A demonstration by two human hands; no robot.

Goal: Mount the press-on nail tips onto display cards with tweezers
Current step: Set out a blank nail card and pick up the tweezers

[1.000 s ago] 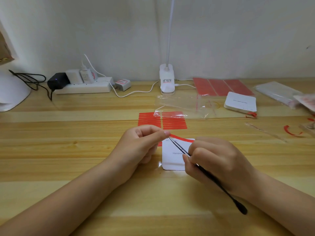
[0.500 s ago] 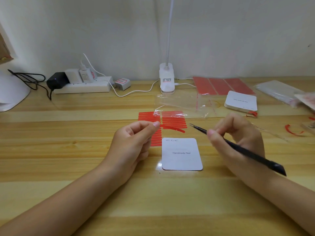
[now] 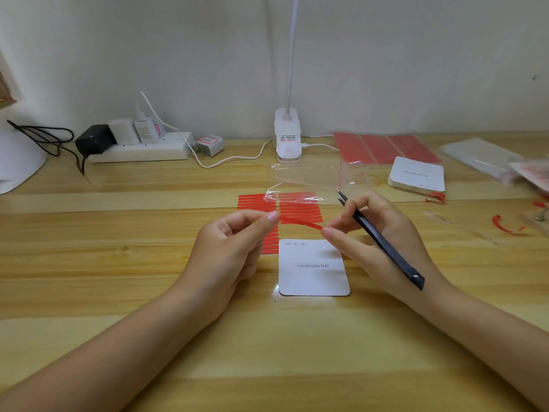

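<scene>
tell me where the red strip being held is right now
In the head view the red strip hangs mid-table between the left hand and right hand, just above the white card.

Bright, even light from above w/ soft, faint shadows under both forearms. Small glare patch on the wooden table (image 3: 89, 263) just below the white card (image 3: 313, 267); shiny highlights on the clear plastic bag (image 3: 300, 185) beyond the card. Wide-angle bend: table edge curves toward frame sides. Far right of the card, items smear into blur; centre fairly sharp, text readable.
</scene>
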